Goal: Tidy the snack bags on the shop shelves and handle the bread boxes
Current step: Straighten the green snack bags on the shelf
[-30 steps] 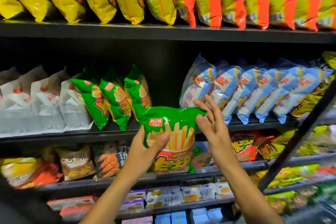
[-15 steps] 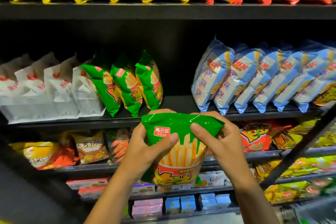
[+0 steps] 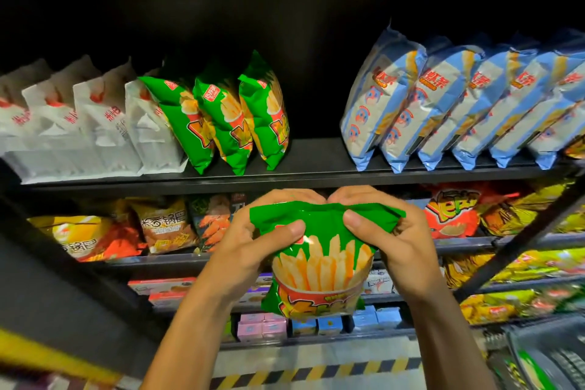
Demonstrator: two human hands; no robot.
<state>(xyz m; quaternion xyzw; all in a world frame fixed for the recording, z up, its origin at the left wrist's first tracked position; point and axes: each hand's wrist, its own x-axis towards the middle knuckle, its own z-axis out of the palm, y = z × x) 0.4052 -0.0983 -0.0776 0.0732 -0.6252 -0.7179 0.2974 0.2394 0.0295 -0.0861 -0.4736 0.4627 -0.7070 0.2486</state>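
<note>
Both grips closed: I read my left hand (image 3: 253, 241) and right hand (image 3: 392, 237) pinching the green fries bag (image 3: 319, 266) top, below the shelf (image 3: 316, 165) gap.

This is a shop. Long black shelves (image 3: 285, 172) hold rows of the same snack bags side by side: green bags (image 3: 221, 117), blue bags (image 3: 443, 104) and white bags (image 3: 79, 123). Lower shelves hold more snacks and small boxes (image 3: 262, 324).
</note>
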